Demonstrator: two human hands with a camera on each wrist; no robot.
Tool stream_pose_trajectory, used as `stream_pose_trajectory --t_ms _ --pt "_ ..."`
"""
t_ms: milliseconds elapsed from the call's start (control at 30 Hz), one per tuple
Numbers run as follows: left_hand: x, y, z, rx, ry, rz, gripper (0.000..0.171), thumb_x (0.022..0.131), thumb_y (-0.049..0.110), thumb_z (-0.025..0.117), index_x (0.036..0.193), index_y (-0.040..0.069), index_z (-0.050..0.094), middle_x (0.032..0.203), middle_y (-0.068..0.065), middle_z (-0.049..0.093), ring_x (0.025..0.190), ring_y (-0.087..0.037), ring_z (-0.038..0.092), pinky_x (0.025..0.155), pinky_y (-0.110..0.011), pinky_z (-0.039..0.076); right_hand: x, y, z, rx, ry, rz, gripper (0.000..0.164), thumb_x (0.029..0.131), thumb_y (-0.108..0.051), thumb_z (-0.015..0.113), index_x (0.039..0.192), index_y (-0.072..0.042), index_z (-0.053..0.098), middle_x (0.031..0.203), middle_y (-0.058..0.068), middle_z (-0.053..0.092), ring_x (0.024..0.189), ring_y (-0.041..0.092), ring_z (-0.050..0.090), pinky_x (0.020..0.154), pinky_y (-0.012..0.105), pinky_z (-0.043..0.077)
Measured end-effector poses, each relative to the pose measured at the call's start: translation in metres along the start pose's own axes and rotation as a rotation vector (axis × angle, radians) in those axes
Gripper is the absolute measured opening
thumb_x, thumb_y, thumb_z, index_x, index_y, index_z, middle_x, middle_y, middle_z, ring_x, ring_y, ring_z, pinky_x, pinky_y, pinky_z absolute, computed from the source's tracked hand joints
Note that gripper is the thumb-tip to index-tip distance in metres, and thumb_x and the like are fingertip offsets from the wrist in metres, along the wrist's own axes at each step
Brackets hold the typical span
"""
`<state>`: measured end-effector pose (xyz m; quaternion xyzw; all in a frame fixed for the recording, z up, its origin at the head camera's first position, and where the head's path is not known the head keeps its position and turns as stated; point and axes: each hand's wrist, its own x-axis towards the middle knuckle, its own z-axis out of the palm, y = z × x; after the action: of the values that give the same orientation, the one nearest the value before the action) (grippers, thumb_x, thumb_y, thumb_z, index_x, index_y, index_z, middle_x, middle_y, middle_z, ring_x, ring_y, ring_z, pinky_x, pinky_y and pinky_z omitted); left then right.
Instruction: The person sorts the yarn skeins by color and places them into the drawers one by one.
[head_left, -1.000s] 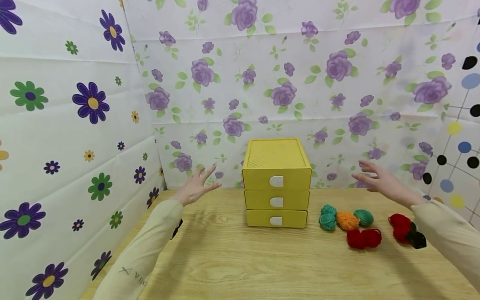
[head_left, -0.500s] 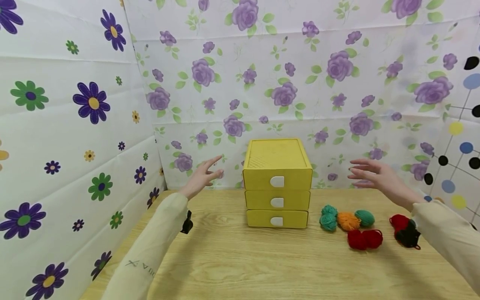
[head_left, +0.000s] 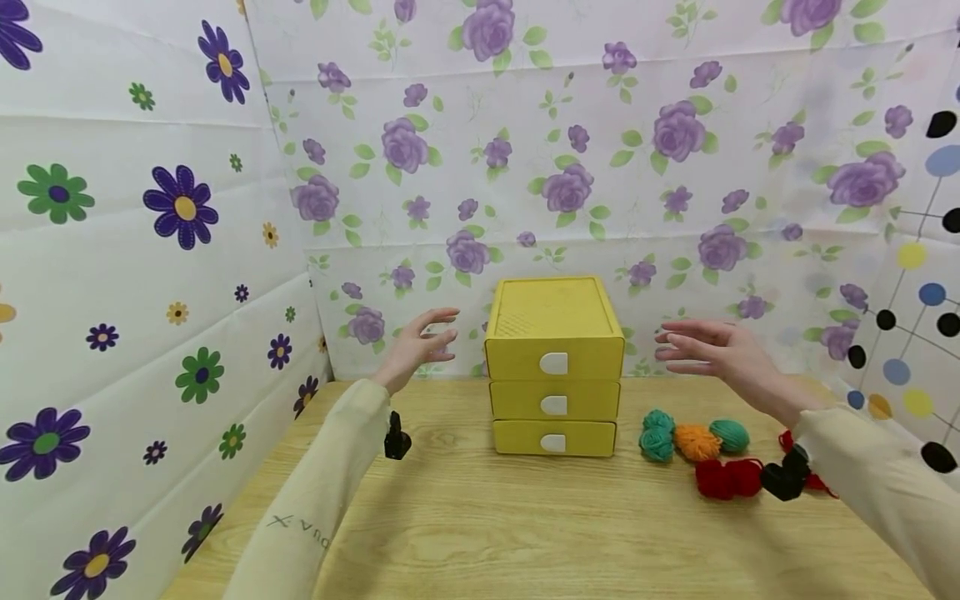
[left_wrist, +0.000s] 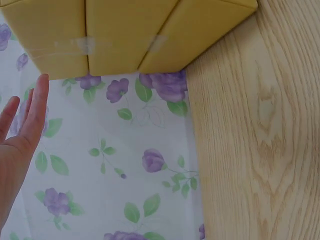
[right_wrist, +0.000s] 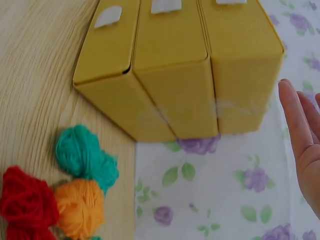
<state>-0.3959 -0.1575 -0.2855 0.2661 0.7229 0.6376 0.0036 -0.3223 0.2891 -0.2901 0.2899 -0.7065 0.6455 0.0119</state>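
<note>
Yellow drawer box (head_left: 555, 400) stands upright on the wood table (head_left: 487, 533), near the back cloth (head_left: 442, 108) with purple roses. Three drawers stacked, all pushed in, so contents hidden. Each front has a white tab (head_left: 553, 363); top panel flat with a raised rim. Wrist views show clear tape (left_wrist: 89, 46) across the drawer seams on the side walls.

Left hand (head_left: 416, 346) in the air left of the box, apart from it, fingers extended and slightly bent, thumb away from them. Right hand (head_left: 716, 354) in the air right of the box, also apart, fingers extended and close together, palm side toward the box. Grip on both: loose, fingers off the box and the yarn.

Yarn lies on the table right of the box, outside the drawers: teal skein (head_left: 657, 435) nearest the box, orange ball (head_left: 697, 442) next to it, green ball (head_left: 729, 436) behind, red skein (head_left: 726, 479) in front. More red yarn (head_left: 786, 440) farther right, mostly hidden by the right sleeve (head_left: 870, 467) and a black wrist device (head_left: 785, 476).
</note>
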Motion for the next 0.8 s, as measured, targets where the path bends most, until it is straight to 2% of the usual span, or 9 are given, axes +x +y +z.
stream_pose_trajectory --t_ms 233,400,567,700,800 --pt "0.009 -0.005 0.004 -0.009 0.017 0.032 0.045 0.088 0.012 0.06 0.131 0.009 0.047 0.128 -0.009 0.041 0.106 -0.03 0.05 0.079 -0.04 0.047 0.007 -0.005 0.027 -0.027 0.026 0.014 0.036 0.093 -0.012 0.053 0.126 0.002 0.051 0.116 0.017 0.056 0.101 0.033 0.055 0.08 0.04 0.045" --pt "0.013 0.0 0.009 -0.031 0.015 0.041 0.045 0.089 0.008 0.058 0.132 0.005 0.045 0.129 -0.012 0.039 0.106 -0.031 0.049 0.08 -0.041 0.047 0.014 0.0 0.04 -0.021 0.048 0.007 0.04 0.09 -0.013 0.057 0.125 0.006 0.05 0.115 0.018 0.056 0.101 0.036 0.053 0.08 0.043 0.044" --pt "0.013 0.009 0.016 -0.068 0.001 0.046 0.044 0.09 0.001 0.055 0.133 0.0 0.042 0.129 -0.016 0.037 0.107 -0.034 0.048 0.08 -0.042 0.046 0.021 0.004 0.053 -0.006 0.05 -0.004 0.041 0.089 -0.012 0.06 0.123 0.009 0.05 0.116 0.018 0.056 0.102 0.033 0.054 0.082 0.046 0.042" --pt "0.013 0.014 0.022 -0.076 -0.002 0.036 0.041 0.09 -0.001 0.054 0.13 0.0 0.045 0.127 -0.018 0.038 0.107 -0.034 0.048 0.08 -0.043 0.046 0.026 0.007 0.066 -0.02 0.051 0.038 0.043 0.087 -0.014 0.063 0.122 0.008 0.052 0.112 0.014 0.06 0.102 0.034 0.054 0.083 0.045 0.042" --pt "0.016 0.015 0.026 -0.071 -0.001 0.018 0.04 0.09 -0.001 0.054 0.129 0.001 0.046 0.126 -0.017 0.039 0.107 -0.033 0.048 0.081 -0.043 0.046 0.029 0.008 0.074 -0.058 0.038 0.072 0.045 0.085 -0.018 0.065 0.123 0.004 0.053 0.109 0.013 0.061 0.103 0.034 0.053 0.084 0.04 0.043"
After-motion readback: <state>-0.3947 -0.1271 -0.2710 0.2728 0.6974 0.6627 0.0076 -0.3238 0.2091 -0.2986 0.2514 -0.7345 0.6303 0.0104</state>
